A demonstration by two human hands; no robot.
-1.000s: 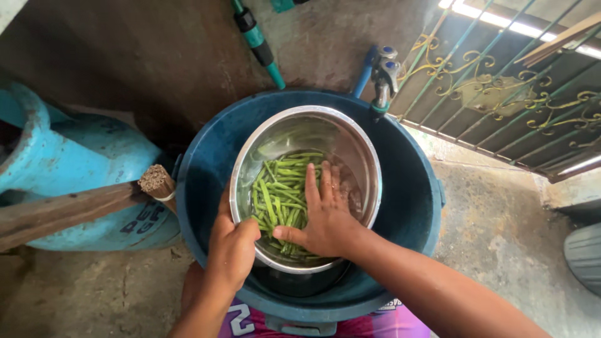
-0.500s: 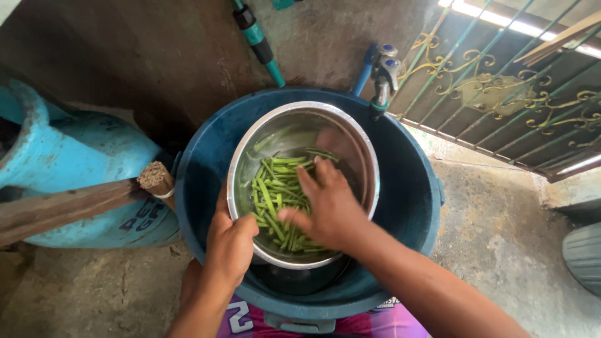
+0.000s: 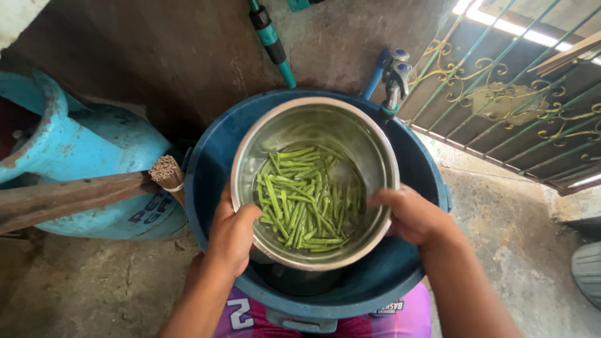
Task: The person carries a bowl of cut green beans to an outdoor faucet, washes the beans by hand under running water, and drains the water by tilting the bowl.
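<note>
1. My left hand [image 3: 230,236] grips the steel bowl [image 3: 350,134] rim at 8 o'clock, fingers curled over it.
2. My right hand [image 3: 411,216] clamps the rim at 4 o'clock.
3. Cut green beans [image 3: 305,197] lie in water inside.
4. The bowl sits over a blue bucket [image 3: 413,181].
5. A faucet [image 3: 394,78] stands at 1 o'clock; a blue gas cylinder [image 3: 81,156] at 9.

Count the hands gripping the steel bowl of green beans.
2. The left hand grips the rim of the steel bowl at its near-left side; the right hand grips the rim at its right side. No other hand is in view.
</note>
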